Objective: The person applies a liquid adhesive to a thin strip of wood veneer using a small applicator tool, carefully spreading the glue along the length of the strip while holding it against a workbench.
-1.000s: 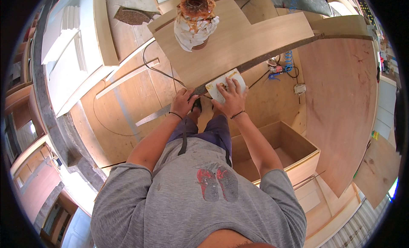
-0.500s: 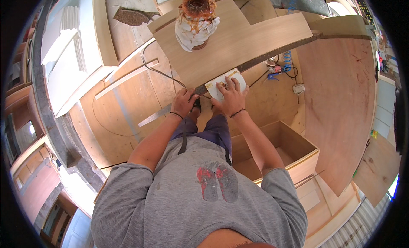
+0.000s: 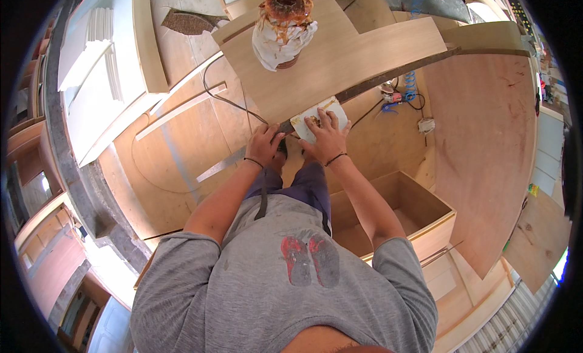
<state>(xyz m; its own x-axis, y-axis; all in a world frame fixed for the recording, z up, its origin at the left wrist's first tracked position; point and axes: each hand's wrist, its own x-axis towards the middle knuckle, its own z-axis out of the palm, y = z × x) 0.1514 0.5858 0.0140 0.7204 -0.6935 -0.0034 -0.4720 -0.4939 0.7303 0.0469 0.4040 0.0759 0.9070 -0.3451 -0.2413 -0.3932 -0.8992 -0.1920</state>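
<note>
A wooden board (image 3: 358,55) with a dark front edge lies across in front of me. On it stands a pot (image 3: 284,31) wrapped in white material, its rim caked with brown, sticky-looking residue. My right hand (image 3: 327,137) grips a flat white square piece (image 3: 310,114) with brown smears, held against the board's front edge. The thumb is at the near side and the fingers lie over the top. My left hand (image 3: 264,145) has curled fingers at the left end of that edge; the underside of its grip is hidden.
An open wooden box (image 3: 401,210) sits at my right, beside a large upright plywood panel (image 3: 480,152). A coiled blue air hose (image 3: 410,83) hangs beyond the board. White panels (image 3: 100,80) are stacked at left. A dark cable (image 3: 228,101) loops near the board's left end.
My right hand and the white piece have shifted slightly left along the board's edge. The left hand stays almost in place. The board and pot sit slightly differently in view.
</note>
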